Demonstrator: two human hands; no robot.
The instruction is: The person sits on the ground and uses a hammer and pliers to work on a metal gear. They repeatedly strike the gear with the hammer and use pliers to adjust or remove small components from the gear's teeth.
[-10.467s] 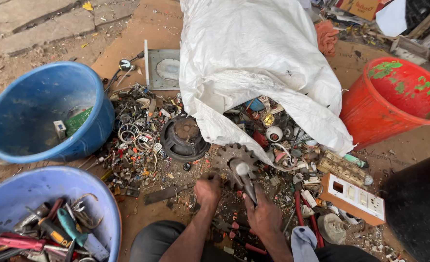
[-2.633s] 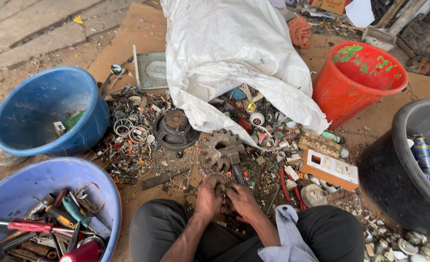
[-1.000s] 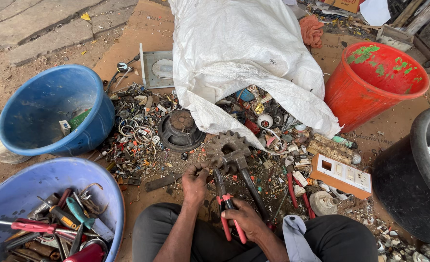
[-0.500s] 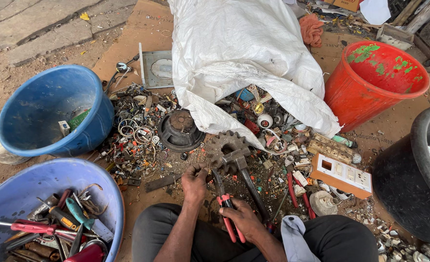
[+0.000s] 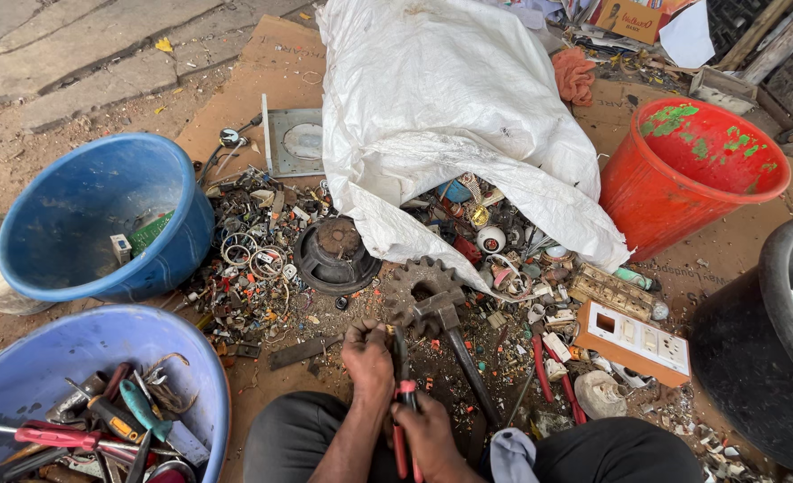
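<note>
Scrap-strewn ground point(image 5: 262, 394); pliers point(image 5: 403, 394) seemingly between hands point(image 5: 396, 398).

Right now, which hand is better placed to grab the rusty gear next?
Left, probably. The left hand sits just below the rusty gear, fingers toward it. The right hand is lower, nearer the body, gripping the red-handled pliers, so it is occupied.

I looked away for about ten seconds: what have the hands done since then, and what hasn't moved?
The right hand let go of the hammer on the rusty gear and picked up red-handled pliers. The left hand has drawn in beside their jaws. The hammer, gear, white sack and tubs stayed put.
</note>
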